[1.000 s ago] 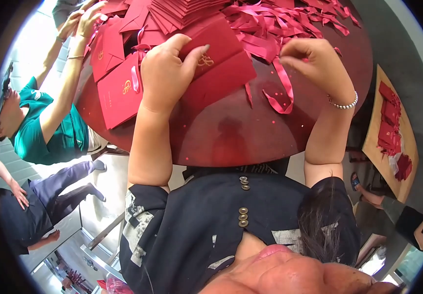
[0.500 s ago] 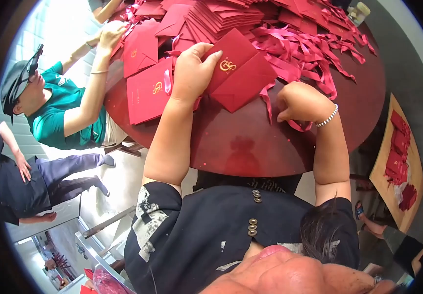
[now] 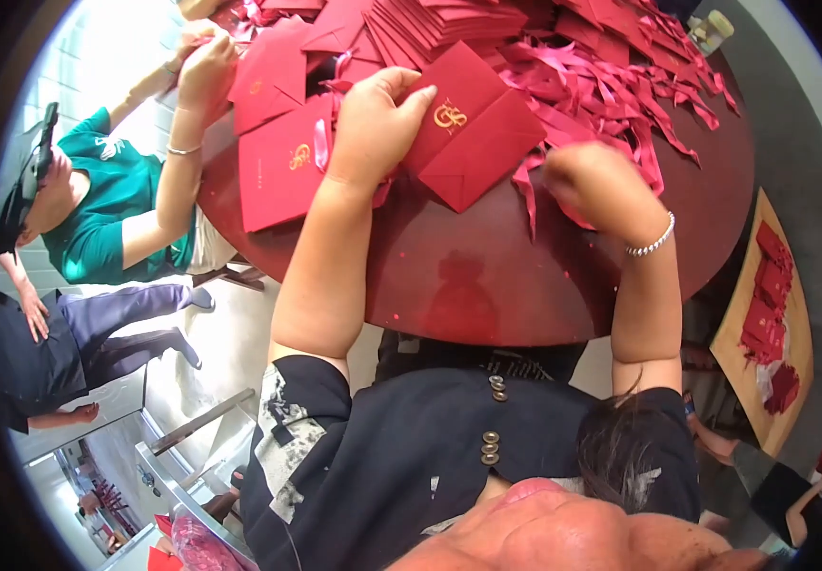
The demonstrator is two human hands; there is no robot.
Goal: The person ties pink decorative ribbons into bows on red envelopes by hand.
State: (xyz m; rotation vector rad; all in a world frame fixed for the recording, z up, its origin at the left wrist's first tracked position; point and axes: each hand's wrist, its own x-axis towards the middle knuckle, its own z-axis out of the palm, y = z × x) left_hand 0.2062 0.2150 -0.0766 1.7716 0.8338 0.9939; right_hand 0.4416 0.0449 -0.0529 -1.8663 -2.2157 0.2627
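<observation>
My left hand (image 3: 373, 128) is closed on a flat red paper bag (image 3: 483, 133) with a gold logo, thumb on top, tilted above the table. My right hand (image 3: 601, 186), smeared by motion, has curled fingers beside the bag's right side. A pink ribbon (image 3: 574, 217) hangs in a loop beneath it and appears pinched in the fingers. Another ribbon end (image 3: 527, 195) dangles between the bag and that hand. Left of my left hand lies a stack of red bags (image 3: 282, 176) with a ribbon on top.
A pile of loose ribbons (image 3: 611, 109) covers the right side of the round table (image 3: 458, 305). Behind it stands a stack of red bags (image 3: 439, 29). A co-worker in green (image 3: 111, 205) handles red pieces at left. A wooden board (image 3: 772, 381) with red items is at right.
My right hand has moved slightly up and the ribbon loop has risen with it. My left hand still holds the bag. The co-worker's hands have shifted slightly left.
</observation>
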